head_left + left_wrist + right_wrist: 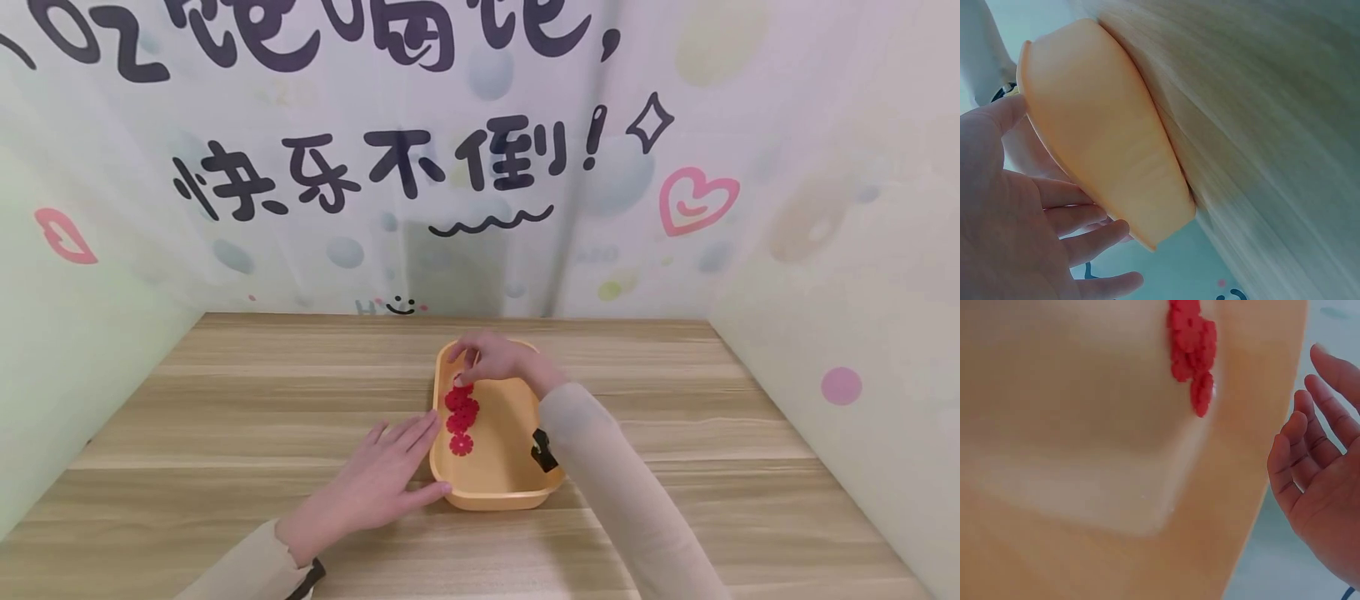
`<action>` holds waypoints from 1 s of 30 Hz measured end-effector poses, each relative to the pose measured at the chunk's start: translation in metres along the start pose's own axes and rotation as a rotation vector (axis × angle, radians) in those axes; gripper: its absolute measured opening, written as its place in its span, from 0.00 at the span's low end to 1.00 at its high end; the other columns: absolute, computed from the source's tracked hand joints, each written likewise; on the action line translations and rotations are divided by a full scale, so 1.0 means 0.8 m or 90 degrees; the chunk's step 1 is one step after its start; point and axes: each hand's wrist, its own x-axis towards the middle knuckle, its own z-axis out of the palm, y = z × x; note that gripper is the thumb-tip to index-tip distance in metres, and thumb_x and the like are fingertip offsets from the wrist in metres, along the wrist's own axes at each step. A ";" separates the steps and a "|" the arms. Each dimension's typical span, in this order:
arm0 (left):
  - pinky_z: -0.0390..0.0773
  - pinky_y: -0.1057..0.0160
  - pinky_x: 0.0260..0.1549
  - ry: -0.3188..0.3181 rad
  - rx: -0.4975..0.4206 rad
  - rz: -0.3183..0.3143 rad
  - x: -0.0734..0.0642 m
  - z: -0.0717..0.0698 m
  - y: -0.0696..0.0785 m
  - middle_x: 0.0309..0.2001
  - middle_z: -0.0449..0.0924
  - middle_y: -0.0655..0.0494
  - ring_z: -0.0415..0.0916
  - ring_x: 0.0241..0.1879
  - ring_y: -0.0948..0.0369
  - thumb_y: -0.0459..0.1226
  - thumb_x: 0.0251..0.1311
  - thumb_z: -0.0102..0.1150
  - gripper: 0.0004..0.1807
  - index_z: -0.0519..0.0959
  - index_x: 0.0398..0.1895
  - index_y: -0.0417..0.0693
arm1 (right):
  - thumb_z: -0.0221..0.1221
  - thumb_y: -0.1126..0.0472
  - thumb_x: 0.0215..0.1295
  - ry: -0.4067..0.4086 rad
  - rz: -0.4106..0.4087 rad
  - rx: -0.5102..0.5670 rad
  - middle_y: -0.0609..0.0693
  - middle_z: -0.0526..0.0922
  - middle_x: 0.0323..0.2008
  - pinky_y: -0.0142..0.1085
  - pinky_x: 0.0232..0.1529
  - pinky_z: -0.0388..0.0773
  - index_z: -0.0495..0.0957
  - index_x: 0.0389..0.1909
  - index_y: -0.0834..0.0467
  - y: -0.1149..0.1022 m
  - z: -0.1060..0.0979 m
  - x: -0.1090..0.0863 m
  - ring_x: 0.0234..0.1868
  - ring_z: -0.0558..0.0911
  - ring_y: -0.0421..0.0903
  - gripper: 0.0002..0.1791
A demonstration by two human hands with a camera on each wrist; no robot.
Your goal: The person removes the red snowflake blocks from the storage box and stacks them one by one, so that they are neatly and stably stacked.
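Observation:
An orange rectangular tub stands on the table, with several red flower-shaped plastic discs in a cluster along its left inner side. My left hand lies against the tub's left edge, fingers extended; the left wrist view shows its thumb and fingertips at the rim beside the outer wall. My right hand is over the far end of the tub, just beyond the red discs. Seen from the right wrist, that hand has loosely bent fingers with nothing between them, and the discs lie apart from it.
The wood-grain table extends to both sides of the tub. Behind it hangs a white printed curtain, and pale side panels border the left and right. A black strap piece shows at the right wrist, over the tub's right side.

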 end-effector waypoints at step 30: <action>0.55 0.43 0.53 -0.005 -0.007 -0.008 0.001 0.000 0.002 0.64 0.56 0.51 0.54 0.61 0.54 0.64 0.54 0.37 0.44 0.57 0.64 0.42 | 0.63 0.59 0.51 -0.047 0.096 -0.026 0.45 0.75 0.28 0.32 0.37 0.69 0.74 0.36 0.52 0.021 0.048 0.012 0.31 0.73 0.42 0.11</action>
